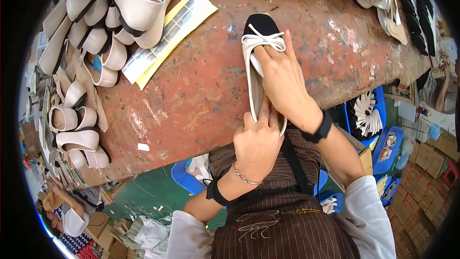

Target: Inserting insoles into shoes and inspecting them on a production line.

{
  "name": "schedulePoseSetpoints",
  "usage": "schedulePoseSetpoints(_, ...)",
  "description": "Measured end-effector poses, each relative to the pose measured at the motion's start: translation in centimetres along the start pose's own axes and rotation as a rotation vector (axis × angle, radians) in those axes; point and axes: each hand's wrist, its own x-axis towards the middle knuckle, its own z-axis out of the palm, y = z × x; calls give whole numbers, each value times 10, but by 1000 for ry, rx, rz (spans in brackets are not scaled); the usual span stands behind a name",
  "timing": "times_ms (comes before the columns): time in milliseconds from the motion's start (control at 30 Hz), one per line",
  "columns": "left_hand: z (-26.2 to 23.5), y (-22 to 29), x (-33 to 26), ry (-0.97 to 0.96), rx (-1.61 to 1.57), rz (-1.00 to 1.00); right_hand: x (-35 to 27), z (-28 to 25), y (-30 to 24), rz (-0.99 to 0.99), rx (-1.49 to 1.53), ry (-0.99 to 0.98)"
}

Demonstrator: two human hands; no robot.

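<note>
worn red-brown table (191, 96) fills most of the upper frame; green floor (143, 189) shows below it. your shoe (261, 24), white with black toe, lies just above the frame's centre, toe pointing up. left hand (258, 146) is curled closed over its heel end. right hand (285, 81) reaches into the opening, one finger straight along the outer side by the bow (263, 41); whether it pinches anything inside, you cannot tell from here.

risks, judged: the bow could be bent or pulled if your right knuckles push up against it; the thin side edge could stretch if both hands pull apart; the shoe could swivel if your left clasp slackens.

counts: shoe in hand, 1; bow, 1; wristbands (323, 128), 2; bracelet (245, 177), 1; yellow sheet (203, 9), 1; paper scrap (143, 147), 1. pale shoes (136, 7), upper left: over ten, overlapped, no exact figure. black shoes (408, 14), upper right: at least two. blue bins (183, 178): at least five. co-worker (76, 220), lower left: 1.
</note>
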Motion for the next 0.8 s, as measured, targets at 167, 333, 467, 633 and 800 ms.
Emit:
schedulePoseSetpoints(167,-1,2,2,-81,-77,13,-31,4,-1,28,-56,22)
schedulePoseSetpoints(333,-1,0,5,-47,-96,11,34,-22,-9,214,-117,-541)
schedulePoseSetpoints(467,11,-1,0,-13,-111,-4,-33,-12,-9,15,32,-147)
schedulePoseSetpoints(633,-2,1,4,-26,-85,20,33,-22,-9,196,-22,-444)
schedulePoseSetpoints(800,3,-1,-7,-157,-117,20,2,19,-2,43,-154,16)
